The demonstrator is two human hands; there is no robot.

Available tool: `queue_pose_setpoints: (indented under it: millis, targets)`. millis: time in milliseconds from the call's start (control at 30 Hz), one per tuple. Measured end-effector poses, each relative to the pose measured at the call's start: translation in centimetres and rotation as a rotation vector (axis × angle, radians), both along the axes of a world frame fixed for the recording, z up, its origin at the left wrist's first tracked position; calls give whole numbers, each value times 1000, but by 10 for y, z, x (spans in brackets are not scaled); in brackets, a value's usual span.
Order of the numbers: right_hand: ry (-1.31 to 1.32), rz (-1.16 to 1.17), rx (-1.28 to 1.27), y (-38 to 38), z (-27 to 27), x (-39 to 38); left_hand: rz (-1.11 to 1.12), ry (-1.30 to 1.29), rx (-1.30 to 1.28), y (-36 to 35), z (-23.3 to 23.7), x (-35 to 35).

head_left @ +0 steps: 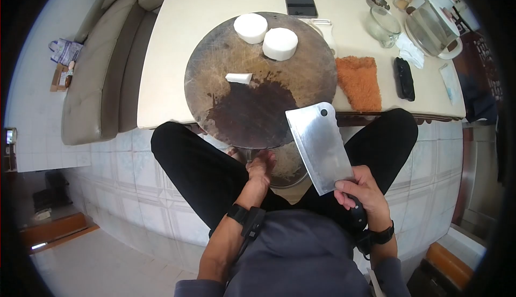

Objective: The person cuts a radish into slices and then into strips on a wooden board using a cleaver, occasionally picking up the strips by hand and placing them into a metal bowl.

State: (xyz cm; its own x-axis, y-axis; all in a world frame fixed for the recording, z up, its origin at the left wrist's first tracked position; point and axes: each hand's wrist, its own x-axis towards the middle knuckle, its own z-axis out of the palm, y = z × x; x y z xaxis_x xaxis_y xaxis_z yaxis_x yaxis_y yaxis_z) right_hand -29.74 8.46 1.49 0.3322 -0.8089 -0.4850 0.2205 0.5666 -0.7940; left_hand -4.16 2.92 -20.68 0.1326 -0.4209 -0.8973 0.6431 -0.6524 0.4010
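Note:
A broad cleaver [321, 145] is in my right hand [364, 192]; its dark handle lies in the palm and the thumb presses on the blade's lower corner. The blade tilts up and left, its top corner over the edge of the round wooden chopping board [209, 66]. My left hand [262, 167] is below the board, fingers curled at the left rim of a metal bowl [304, 181] that holds pale shreds [287, 163]. On the board are two thick white rounds [250, 28] and a small white wedge [238, 78], beside a dark wet patch.
A phone [300, 0] and a peeler [321, 22] lie behind the board. To its right are an orange cloth [359, 84], a black case [404, 79], a glass cup [382, 27] and a clear pitcher [431, 28]. A sofa [105, 71] stands left of the table [166, 44].

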Motion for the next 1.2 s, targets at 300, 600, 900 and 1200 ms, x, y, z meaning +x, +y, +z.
queue_pose_setpoints:
  millis: [300,600,900,1200]
  targets:
    - [-24,-28,3,-2,0,4,-116,-127,-180,-1,31,1]
    - [-43,22,-31,-5,-3,3,-1074,-2,-662,-2,164,17]
    - [-89,-21,-18,-8,-3,6,-856,-786,-1097,-74,272,24]
    - [-116,29,-54,-8,-7,4,-1214,-1508,-1408,-147,250,29]
